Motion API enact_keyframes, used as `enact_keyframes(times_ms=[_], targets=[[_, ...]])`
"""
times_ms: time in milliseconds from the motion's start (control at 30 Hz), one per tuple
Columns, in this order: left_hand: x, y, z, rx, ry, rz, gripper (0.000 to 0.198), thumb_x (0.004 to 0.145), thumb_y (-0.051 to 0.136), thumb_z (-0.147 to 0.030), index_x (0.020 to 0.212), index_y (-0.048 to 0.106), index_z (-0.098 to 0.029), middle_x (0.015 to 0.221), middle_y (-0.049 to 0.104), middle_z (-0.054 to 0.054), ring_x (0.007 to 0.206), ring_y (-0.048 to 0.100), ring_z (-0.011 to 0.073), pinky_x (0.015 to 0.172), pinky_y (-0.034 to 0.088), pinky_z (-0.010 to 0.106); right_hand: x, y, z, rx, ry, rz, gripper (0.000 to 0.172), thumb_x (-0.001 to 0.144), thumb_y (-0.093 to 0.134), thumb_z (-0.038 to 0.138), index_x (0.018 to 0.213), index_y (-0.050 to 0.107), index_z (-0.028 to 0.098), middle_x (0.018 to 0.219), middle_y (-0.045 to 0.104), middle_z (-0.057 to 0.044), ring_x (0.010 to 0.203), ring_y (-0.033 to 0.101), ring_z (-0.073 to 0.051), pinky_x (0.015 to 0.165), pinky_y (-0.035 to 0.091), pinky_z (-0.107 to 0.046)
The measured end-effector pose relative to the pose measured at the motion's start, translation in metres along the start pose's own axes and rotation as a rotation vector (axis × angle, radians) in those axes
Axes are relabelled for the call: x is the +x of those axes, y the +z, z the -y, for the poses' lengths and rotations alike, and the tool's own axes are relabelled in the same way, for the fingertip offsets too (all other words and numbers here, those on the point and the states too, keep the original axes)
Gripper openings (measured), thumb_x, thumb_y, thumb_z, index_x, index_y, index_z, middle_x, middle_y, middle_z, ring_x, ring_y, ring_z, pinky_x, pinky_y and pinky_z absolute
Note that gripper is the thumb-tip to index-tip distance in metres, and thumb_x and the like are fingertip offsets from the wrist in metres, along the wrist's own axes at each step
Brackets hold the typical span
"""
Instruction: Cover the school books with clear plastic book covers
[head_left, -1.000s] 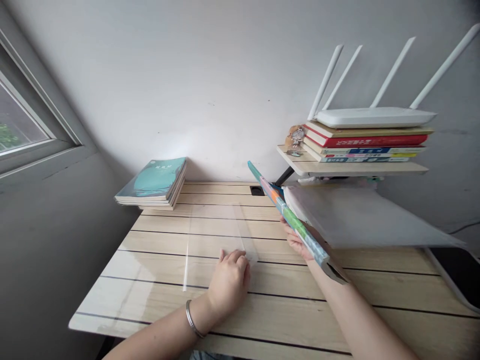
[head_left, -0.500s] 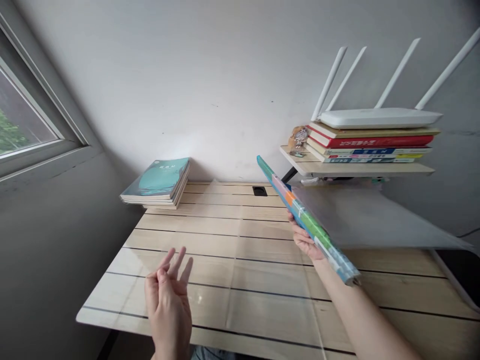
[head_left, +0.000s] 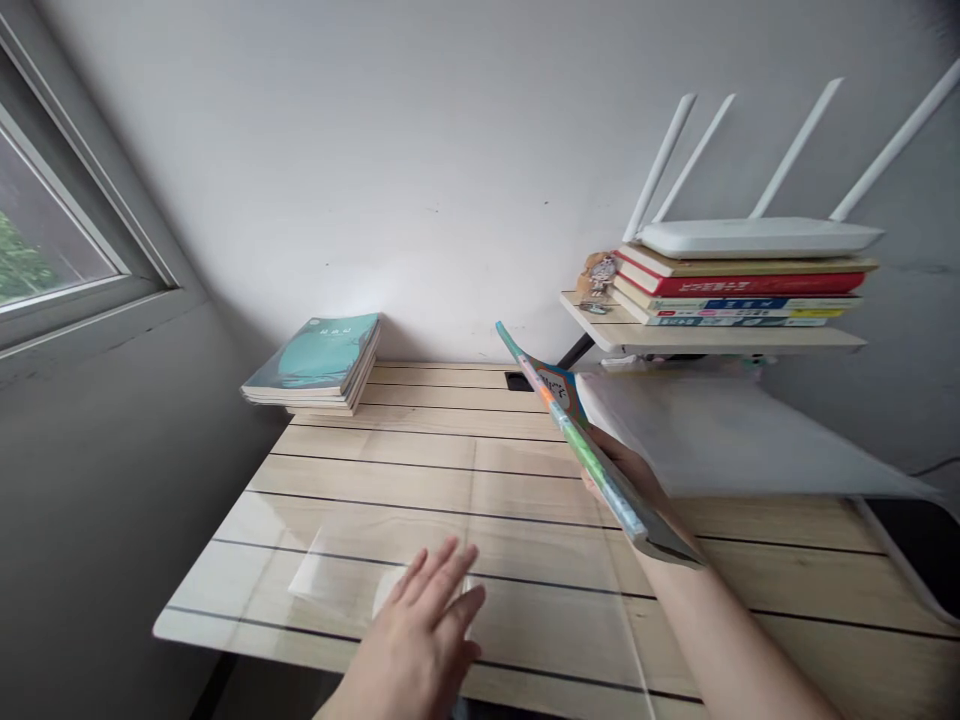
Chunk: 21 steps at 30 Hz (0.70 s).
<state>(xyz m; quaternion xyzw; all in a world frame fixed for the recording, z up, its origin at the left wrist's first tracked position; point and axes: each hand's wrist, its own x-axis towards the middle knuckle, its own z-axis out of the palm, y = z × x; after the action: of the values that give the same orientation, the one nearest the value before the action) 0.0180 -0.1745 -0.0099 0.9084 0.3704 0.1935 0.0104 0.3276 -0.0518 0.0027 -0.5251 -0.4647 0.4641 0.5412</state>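
A: State the condition of the hands.

B: The right hand (head_left: 628,466) grips the book (head_left: 576,437), spine showing, above the right half of the counter (head_left: 780,580). The left hand (head_left: 416,635) is spread, fingers extended, at the near edge.

A: Locate the clear sheet (head_left: 540,590).

B: It lies across the middle of the counter, beneath the left hand. Contact between them cannot be determined.

A: Surroundings?

B: Book stack (head_left: 319,355), far left. Router (head_left: 757,238), atop books (head_left: 750,284) on the shelf (head_left: 727,341), far right.

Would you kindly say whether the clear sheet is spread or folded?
Largely spread: the clear sheet extends over the desk either side of its crease.
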Motion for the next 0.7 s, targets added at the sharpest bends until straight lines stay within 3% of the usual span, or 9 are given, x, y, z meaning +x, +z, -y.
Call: enact_keyframes(times_ms=[67,133,267,400,500,600,700], targets=[[0.014,0.01,-0.002,-0.004,0.035,0.219,0.056,0.085,0.051,-0.042,0.136,0.041,-0.022,0.149,0.031,0.008,0.136,0.027,0.029,0.108,0.03,0.047,-0.003,0.003,0.005,0.06,0.056,0.034,0.039,0.069,0.057,0.059,0.081,0.068,0.024,0.051,0.063,-0.005,0.048,0.061,-0.026,0.043,0.05,-0.036],[0.023,0.022,-0.001,-0.006,-0.003,0.316,0.072,0.083,0.047,-0.055,0.143,0.029,-0.02,0.151,0.022,0.01,0.138,0.02,0.0317,0.11,0.023,0.053,-0.004,0.006,0.007,0.132,0.083,0.059,0.036,0.068,0.059,0.055,0.086,0.067,0.025,0.061,0.068,-0.005,0.054,0.064,-0.026,0.047,0.051,-0.036],[0.035,0.042,-0.004,0.006,-0.125,0.303,0.071,0.087,0.037,-0.057,0.146,0.019,-0.022,0.152,0.016,0.01,0.139,0.016,0.0328,0.11,0.018,0.058,0.003,0.001,0.004,0.165,0.047,0.048,0.039,0.069,0.06,0.049,0.1,0.064,0.027,0.088,0.072,-0.004,0.075,0.068,-0.027,0.064,0.054,-0.037],[0.057,0.051,-0.011,-0.028,-0.256,0.276,0.063,0.087,0.038,-0.056,0.139,0.04,-0.02,0.148,0.03,0.013,0.137,0.02,0.0355,0.108,0.017,0.061,0.012,-0.012,-0.002,0.06,-0.023,-0.075,0.038,0.065,0.066,0.046,0.097,0.066,0.026,0.094,0.072,-0.002,0.094,0.065,-0.027,0.08,0.052,-0.036],[0.071,0.054,-0.006,-0.059,-0.286,0.226,0.052,0.087,0.041,-0.051,0.132,0.05,-0.025,0.144,0.039,0.011,0.135,0.026,0.0363,0.108,0.012,0.064,0.012,-0.015,-0.004,0.019,-0.031,-0.076,0.04,0.067,0.066,0.048,0.1,0.066,0.026,0.093,0.072,-0.003,0.094,0.065,-0.029,0.077,0.052,-0.037],[0.077,0.055,0.008,-0.091,-0.254,0.251,0.056,0.085,0.048,-0.043,0.139,0.039,-0.027,0.147,0.034,0.01,0.136,0.022,0.038,0.107,0.01,0.065,0.01,-0.012,-0.011,-0.01,-0.01,-0.047,0.046,0.066,0.066,0.052,0.103,0.064,0.024,0.092,0.072,-0.004,0.089,0.066,-0.029,0.072,0.053,-0.038],[0.075,0.051,0.021,-0.136,-0.197,0.305,0.063,0.086,0.046,-0.037,0.145,0.025,-0.027,0.151,0.024,0.01,0.139,0.013,0.0347,0.11,0.012,0.059,0.015,-0.011,-0.031,-0.114,-0.007,-0.026,0.048,0.063,0.065,0.057,0.096,0.064,0.022,0.089,0.072,-0.005,0.084,0.066,-0.028,0.071,0.052,-0.037]])
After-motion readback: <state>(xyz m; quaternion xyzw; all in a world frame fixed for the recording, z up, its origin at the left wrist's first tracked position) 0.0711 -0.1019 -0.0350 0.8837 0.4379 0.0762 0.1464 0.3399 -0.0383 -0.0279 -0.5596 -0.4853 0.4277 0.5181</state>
